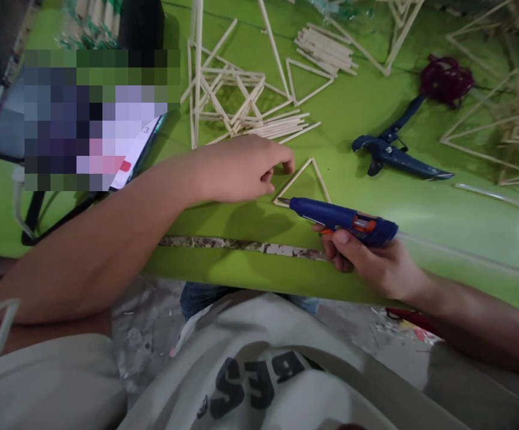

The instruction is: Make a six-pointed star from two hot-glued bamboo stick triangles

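Note:
In my right hand point(367, 257) is a blue hot glue gun point(331, 216), its fingers wrapped round the handle near the orange trigger. The gun's metal tip touches or nearly touches the left corner of a small triangle of wooden sticks point(321, 176) on the green table. A clear glue stick point(465, 254) trails from the gun's back end. My left hand point(245, 170) hovers just left of the triangle, palm down, its fingers bent and apart, with nothing visible in them. Part of the triangle's lower side is hidden by the gun.
Behind my left hand lie loose sticks point(281, 125) and joined stick frames point(232, 98). A stick bundle point(326, 48) is farther back. Dark blue cutters point(402, 155), purple string point(446, 80) and a short glue stick point(494, 198) lie right. A patterned strip point(241, 244) runs along the front.

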`<state>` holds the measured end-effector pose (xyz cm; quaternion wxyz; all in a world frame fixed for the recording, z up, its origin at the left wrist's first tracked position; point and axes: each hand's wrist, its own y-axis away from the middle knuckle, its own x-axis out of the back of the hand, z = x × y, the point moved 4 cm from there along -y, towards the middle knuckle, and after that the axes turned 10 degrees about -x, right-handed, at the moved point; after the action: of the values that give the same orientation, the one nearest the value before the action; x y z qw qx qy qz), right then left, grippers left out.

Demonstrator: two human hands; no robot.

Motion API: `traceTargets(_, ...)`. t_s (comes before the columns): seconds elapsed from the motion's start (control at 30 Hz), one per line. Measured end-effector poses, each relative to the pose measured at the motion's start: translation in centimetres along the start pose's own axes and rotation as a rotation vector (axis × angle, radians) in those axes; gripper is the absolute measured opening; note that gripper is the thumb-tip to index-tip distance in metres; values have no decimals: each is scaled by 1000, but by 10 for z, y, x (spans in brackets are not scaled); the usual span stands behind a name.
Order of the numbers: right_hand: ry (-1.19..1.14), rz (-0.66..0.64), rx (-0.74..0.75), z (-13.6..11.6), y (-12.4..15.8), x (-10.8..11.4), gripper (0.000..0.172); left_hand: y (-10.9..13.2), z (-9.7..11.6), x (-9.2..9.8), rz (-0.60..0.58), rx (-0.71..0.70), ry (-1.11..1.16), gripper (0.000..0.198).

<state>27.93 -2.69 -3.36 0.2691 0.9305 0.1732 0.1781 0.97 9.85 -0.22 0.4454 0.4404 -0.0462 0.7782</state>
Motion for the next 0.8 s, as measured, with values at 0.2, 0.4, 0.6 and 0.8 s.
traceTargets(0.2, 27, 10, -13, -3, -1, -1, 54, 0, 0, 1, 3, 2, -6, 59)
traceTargets(0.4, 33, 15, -57, -4, 1, -3, 59, 0, 0, 0, 8, -6, -4, 59)
traceTargets(0.6, 88, 2, -58, 4, 3, 3, 57, 0, -1, 0, 14, -18, 0, 61)
traceTargets(0.8, 153, 0, -39, 1, 5, 5, 54, 1, 0, 0, 3, -14, -1, 62)
